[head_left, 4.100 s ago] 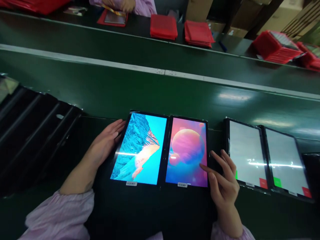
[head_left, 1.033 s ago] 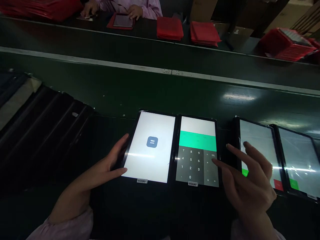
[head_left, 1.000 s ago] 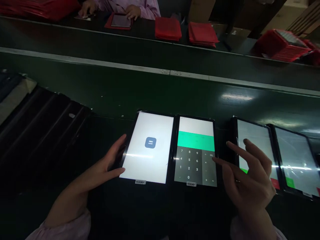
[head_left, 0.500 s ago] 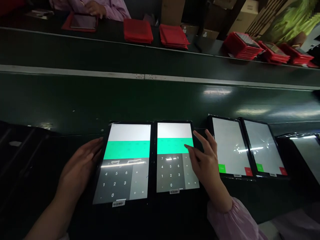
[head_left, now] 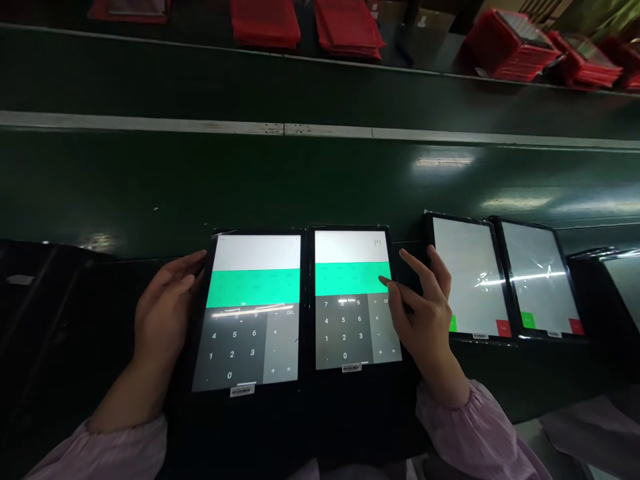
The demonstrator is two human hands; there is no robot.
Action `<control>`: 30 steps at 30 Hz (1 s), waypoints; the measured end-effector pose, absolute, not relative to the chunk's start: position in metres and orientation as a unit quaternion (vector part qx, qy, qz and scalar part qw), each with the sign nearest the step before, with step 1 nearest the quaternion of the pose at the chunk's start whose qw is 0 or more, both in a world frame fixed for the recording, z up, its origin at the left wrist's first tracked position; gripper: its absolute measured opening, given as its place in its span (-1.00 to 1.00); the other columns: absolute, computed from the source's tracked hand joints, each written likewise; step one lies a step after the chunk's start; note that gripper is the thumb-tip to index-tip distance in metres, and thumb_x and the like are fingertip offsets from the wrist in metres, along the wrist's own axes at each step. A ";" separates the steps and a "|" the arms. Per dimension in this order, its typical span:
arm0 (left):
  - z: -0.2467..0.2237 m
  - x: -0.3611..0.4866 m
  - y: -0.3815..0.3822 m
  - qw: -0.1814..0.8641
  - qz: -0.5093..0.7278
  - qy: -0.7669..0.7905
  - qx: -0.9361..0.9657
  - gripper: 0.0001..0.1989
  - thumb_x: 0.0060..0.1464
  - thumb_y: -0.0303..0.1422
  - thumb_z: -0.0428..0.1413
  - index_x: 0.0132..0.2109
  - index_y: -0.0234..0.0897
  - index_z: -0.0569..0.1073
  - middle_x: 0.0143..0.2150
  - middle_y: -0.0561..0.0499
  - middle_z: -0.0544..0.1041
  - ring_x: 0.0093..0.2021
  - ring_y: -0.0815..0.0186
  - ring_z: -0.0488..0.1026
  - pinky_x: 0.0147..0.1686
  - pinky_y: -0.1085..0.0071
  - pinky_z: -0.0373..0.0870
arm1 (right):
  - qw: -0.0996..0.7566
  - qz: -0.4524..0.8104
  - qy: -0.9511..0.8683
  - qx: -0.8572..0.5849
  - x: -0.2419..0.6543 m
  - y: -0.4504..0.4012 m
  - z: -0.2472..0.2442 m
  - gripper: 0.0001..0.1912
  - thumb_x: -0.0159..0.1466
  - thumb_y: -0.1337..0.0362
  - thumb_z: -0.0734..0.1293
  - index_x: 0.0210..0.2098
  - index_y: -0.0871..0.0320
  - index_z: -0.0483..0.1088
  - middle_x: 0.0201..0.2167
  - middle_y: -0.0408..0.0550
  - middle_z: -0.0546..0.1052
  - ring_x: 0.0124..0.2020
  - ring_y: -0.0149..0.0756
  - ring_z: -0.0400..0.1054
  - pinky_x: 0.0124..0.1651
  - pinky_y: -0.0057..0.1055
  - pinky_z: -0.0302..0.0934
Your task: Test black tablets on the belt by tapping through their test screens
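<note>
Two tablets lie side by side, each showing a calculator keypad with a green band under a white field. My left hand (head_left: 167, 307) is at the left edge of the left tablet (head_left: 250, 347), its fingers stretched out along the side and gripping nothing. Over the right tablet (head_left: 345, 333) is my right hand (head_left: 423, 310), fingers apart, the index fingertip at the right end of the green band. Whether that fingertip presses the glass I cannot tell. A small mark shows in the white field of the right tablet. Both tablets carry a barcode label at the bottom.
To the right are two more tablets, a nearer one (head_left: 470, 273) and a farther one (head_left: 537, 273), with white screens and green and red squares. Red pouches (head_left: 265, 23) and a stack of red-sleeved tablets (head_left: 513, 47) sit on the far bench. A pale rail (head_left: 200, 127) crosses the green surface.
The view has tilted down, so the far bench sits higher and the co-worker's hand has left view. A small mark has appeared on the right tablet's white field.
</note>
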State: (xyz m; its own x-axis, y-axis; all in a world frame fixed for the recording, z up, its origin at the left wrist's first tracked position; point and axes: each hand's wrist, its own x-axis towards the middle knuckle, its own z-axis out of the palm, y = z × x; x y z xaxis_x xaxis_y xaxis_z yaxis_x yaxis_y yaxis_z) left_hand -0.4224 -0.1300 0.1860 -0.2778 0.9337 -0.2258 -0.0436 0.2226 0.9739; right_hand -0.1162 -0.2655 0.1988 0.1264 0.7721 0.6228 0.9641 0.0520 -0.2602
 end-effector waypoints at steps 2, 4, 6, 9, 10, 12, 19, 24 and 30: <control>0.185 -0.420 -0.129 0.473 0.520 0.616 0.354 -0.65 -0.38 -0.24 0.38 -0.29 -0.14 0.67 -0.09 0.00 0.73 0.18 -0.12 0.56 0.49 -0.14 0.22 | 0.351 -0.124 -0.675 -0.637 -0.127 -0.266 0.205 -0.74 0.44 0.39 0.35 -0.30 0.09 0.68 0.18 0.06 0.61 0.48 0.18 0.24 0.25 0.15 0.50; 0.183 -0.420 -0.127 0.478 0.536 0.601 0.352 -0.66 -0.39 -0.26 0.37 -0.31 -0.14 0.68 -0.11 0.02 0.73 0.13 -0.06 0.57 0.51 -0.09 0.19 | 0.350 -0.084 -0.714 -0.600 -0.140 -0.267 0.210 -0.74 0.43 0.40 0.35 -0.31 0.10 0.67 0.19 0.08 0.61 0.49 0.17 0.24 0.30 0.12 0.48; 0.181 -0.420 -0.126 0.485 0.542 0.589 0.351 -0.66 -0.39 -0.28 0.37 -0.30 -0.14 0.68 -0.10 0.02 0.73 0.12 -0.03 0.57 0.49 -0.06 0.21 | 0.337 -0.054 -0.737 -0.584 -0.150 -0.267 0.212 -0.74 0.43 0.40 0.34 -0.28 0.10 0.67 0.19 0.08 0.61 0.50 0.16 0.24 0.31 0.11 0.48; 0.180 -0.422 -0.125 0.493 0.544 0.588 0.338 -0.67 -0.38 -0.30 0.36 -0.31 -0.16 0.69 -0.13 0.01 0.72 0.08 -0.02 0.58 0.46 -0.07 0.25 | 0.321 -0.057 -0.732 -0.598 -0.159 -0.267 0.209 -0.75 0.44 0.41 0.34 -0.28 0.11 0.66 0.18 0.08 0.62 0.50 0.18 0.23 0.28 0.12 0.49; 0.180 -0.422 -0.125 0.492 0.547 0.587 0.338 -0.68 -0.38 -0.31 0.36 -0.31 -0.16 0.68 -0.14 0.01 0.72 0.07 -0.01 0.58 0.46 -0.06 0.25 | 0.319 -0.059 -0.728 -0.604 -0.160 -0.267 0.207 -0.74 0.44 0.40 0.34 -0.29 0.11 0.66 0.19 0.09 0.61 0.51 0.19 0.21 0.28 0.12 0.49; 0.182 -0.423 -0.126 0.492 0.541 0.590 0.343 -0.67 -0.39 -0.29 0.36 -0.31 -0.15 0.68 -0.14 0.01 0.72 0.06 0.00 0.58 0.46 -0.04 0.24 | 0.309 -0.054 -0.726 -0.612 -0.165 -0.266 0.203 -0.75 0.47 0.36 0.33 -0.23 0.11 0.67 0.23 0.13 0.58 0.54 0.20 0.15 0.30 0.16 0.47; 0.180 -0.424 -0.129 0.458 0.519 0.621 0.369 -0.66 -0.35 -0.26 0.35 -0.28 -0.14 0.67 -0.08 0.04 0.73 0.07 -0.01 0.57 0.48 -0.06 0.21 | 0.312 -0.087 -0.687 -0.651 -0.155 -0.267 0.200 -0.71 0.51 0.33 0.29 -0.12 0.05 0.69 0.27 0.05 0.57 0.54 0.19 0.14 0.37 0.28 0.36; 0.176 -0.427 -0.130 0.451 0.507 0.626 0.384 -0.66 -0.29 -0.25 0.35 -0.24 -0.15 0.67 -0.08 0.04 0.72 0.01 0.03 0.58 0.48 -0.08 0.20 | 0.330 -0.145 -0.598 -0.716 -0.122 -0.269 0.196 -0.69 0.50 0.31 0.30 -0.22 0.08 0.72 0.23 0.08 0.58 0.48 0.26 0.21 0.27 0.31 0.40; 0.180 -0.425 -0.130 0.441 0.496 0.643 0.382 -0.66 -0.30 -0.24 0.32 -0.24 -0.16 0.66 -0.07 -0.01 0.72 0.06 -0.02 0.59 0.41 -0.09 0.31 | 0.309 -0.118 -0.621 -0.710 -0.128 -0.266 0.188 -0.64 0.54 0.25 0.26 -0.17 0.07 0.72 0.29 0.08 0.54 0.52 0.26 0.15 0.33 0.38 0.33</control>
